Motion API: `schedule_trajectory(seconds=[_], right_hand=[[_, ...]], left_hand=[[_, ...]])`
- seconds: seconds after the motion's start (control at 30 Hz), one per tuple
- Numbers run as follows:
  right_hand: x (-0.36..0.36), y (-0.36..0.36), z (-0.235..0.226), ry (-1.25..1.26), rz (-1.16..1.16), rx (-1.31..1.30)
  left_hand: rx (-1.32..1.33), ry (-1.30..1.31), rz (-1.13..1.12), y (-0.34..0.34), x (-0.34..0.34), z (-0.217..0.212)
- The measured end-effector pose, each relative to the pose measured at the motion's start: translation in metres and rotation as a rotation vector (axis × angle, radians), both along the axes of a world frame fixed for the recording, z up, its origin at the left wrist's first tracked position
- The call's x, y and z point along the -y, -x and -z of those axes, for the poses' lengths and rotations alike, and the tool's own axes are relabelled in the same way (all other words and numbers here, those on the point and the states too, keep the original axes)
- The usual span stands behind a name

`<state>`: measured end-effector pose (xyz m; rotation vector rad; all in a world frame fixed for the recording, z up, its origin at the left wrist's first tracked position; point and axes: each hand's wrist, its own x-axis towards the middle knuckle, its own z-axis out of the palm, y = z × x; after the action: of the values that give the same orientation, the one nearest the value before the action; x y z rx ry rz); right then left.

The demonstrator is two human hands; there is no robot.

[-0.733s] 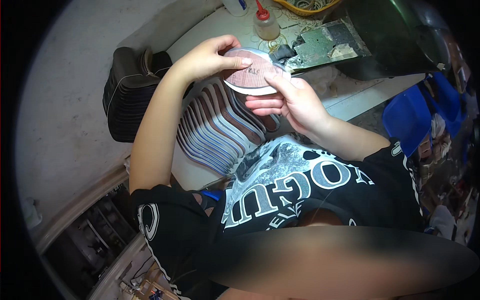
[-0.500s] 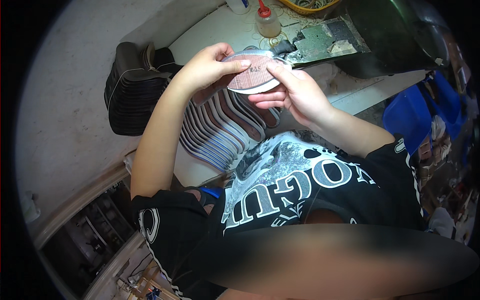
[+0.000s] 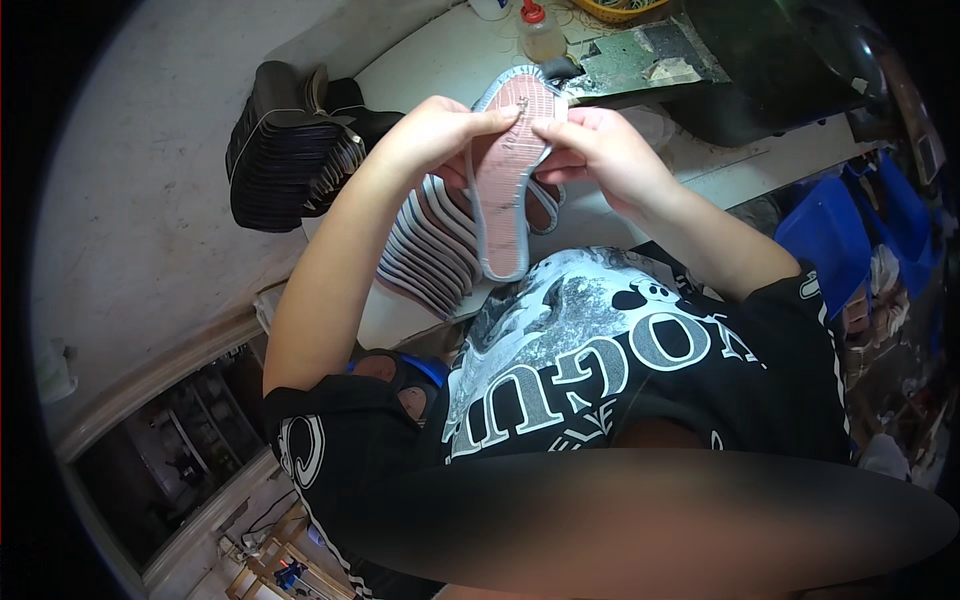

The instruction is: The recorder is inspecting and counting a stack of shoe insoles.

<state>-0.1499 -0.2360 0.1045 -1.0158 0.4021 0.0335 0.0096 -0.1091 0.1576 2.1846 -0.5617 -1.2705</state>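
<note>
Left hand (image 3: 435,130) & right hand (image 3: 600,150) both pinch a pink insole w/ grey rim (image 3: 505,170), held upright above the lap. Fanned stack of insoles (image 3: 430,250) on white desk (image 3: 440,60) looks unhandled. Dark insole bundle (image 3: 285,150) left; glue bottle (image 3: 540,30) at back; cluttered workshop.

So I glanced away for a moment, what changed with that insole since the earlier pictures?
The pink insole with its grey rim has turned from lying crosswise between the hands to standing lengthwise, toe away from the person. The left hand and right hand have shifted to pinch its far end from either side. The fanned stack of insoles beneath stayed put.
</note>
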Motion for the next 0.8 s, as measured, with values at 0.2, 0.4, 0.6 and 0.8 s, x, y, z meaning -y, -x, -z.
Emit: schedule_trajectory(seconds=[0.2,0.4,0.6,0.8], right_hand=[[-0.013,0.017,0.011,0.182,-0.098,0.066],[0.009,0.01,0.025,0.109,-0.123,0.121],[0.035,0.048,0.003,0.008,-0.533,-0.131],[0.025,0.042,0.008,0.031,-0.29,-0.109]], left_hand=[[-0.162,-0.086,0.001,0.01,0.007,-0.01],[-0.187,0.032,-0.062,0.009,0.003,0.006],[0.004,0.112,-0.184,0.012,0.002,0.013],[0.094,0.221,-0.245,0.002,0.012,0.017]])
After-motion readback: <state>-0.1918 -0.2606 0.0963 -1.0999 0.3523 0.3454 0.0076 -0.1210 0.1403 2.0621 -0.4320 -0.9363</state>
